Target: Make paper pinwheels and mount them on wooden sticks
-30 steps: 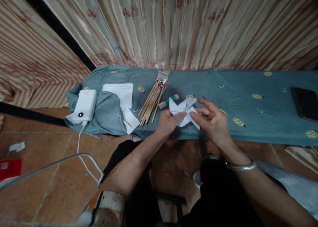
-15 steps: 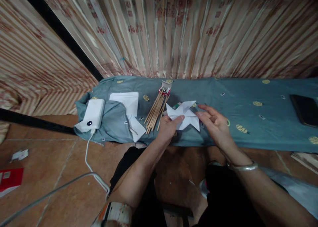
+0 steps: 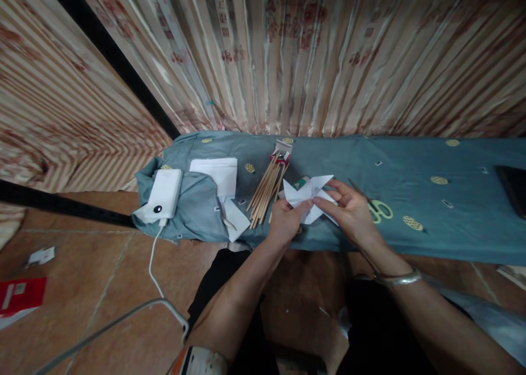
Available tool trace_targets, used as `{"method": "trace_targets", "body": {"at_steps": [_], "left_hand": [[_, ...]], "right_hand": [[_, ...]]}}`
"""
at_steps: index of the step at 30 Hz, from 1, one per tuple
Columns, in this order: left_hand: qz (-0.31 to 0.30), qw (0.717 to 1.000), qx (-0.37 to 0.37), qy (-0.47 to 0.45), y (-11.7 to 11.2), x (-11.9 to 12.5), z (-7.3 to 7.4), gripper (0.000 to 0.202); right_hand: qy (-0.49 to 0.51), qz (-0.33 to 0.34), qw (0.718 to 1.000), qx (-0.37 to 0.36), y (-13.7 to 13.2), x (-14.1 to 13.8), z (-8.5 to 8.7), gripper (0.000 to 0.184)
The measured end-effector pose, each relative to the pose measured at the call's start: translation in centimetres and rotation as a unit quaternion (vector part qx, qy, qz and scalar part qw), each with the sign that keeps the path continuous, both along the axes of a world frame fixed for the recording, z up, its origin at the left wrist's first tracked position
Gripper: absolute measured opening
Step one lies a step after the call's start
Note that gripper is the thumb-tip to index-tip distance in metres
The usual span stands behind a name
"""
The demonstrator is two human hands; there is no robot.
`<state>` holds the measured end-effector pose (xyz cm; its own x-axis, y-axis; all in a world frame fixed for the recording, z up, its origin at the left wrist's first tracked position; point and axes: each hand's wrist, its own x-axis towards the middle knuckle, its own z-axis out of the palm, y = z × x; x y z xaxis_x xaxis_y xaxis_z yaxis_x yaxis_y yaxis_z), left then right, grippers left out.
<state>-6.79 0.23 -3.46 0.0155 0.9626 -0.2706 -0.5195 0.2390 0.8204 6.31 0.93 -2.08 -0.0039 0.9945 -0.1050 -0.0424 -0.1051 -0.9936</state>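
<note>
Head view, the only one supplied. The pinwheel [image 3: 309, 191], of folded white paper, is raised over the near side of the cloth [image 3: 427, 156], between the two hands. The left hand [image 3: 286, 218] pinches its left and near part, thumb on top; the right hand [image 3: 354, 209] grips the right part, thumb on top and fingers behind. Both thumb tips meet the paper close together near its centre. Contact on the underside is hidden.

Governing relation: the centre lies directly at both thumbs, so neither hand is clearly nearer. The blades spread outward and no single long axis can be determined.

Surroundings: a glue stick [image 3: 301, 182] is partly covered from view by the pinwheel. Sticks [image 3: 265, 194] lie in a loose bundle just beyond and left of the left hand, their far ends at a small open box [image 3: 281, 155]. Scissors [image 3: 380, 211] lie just right of the right hand, blades pointing away from the person. White sheets [image 3: 219, 172], a scrap [image 3: 237, 224] and a power bank [image 3: 165, 191] are further left; a phone [image 3: 513, 186] is well apart at right.

Obstruction: nothing seen lying across the pinwheel's upper face except the thumbs. In judgement, the sticks and scissors limit sideways room were the hands lowered.
</note>
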Motion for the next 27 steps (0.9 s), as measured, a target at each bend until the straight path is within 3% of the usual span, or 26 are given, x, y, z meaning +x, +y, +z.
{"method": "trace_targets", "body": {"at_steps": [17, 20, 24, 27], "left_hand": [[0.036, 0.999, -0.007, 0.030, 0.1, -1.9, 0.2, 0.035], [0.059, 0.998, 0.002, 0.002, 0.5, -2.2, 0.8, 0.032], [0.119, 0.992, 0.003, -0.028, 1.7, -3.8, 1.9, 0.033], [0.174, 0.983, 0.019, -0.046, 2.5, -5.7, 2.6, 0.036]], "right_hand": [[-0.010, 0.000, 0.999, 0.039, 0.4, -2.5, -0.5, 0.059], [-0.015, -0.007, 0.999, 0.042, 0.6, -2.6, -0.2, 0.048], [-0.136, -0.022, 0.986, 0.096, 1.8, -2.9, -0.5, 0.031], [-0.266, 0.029, 0.951, 0.158, 3.5, -4.1, -0.7, 0.029]]}}
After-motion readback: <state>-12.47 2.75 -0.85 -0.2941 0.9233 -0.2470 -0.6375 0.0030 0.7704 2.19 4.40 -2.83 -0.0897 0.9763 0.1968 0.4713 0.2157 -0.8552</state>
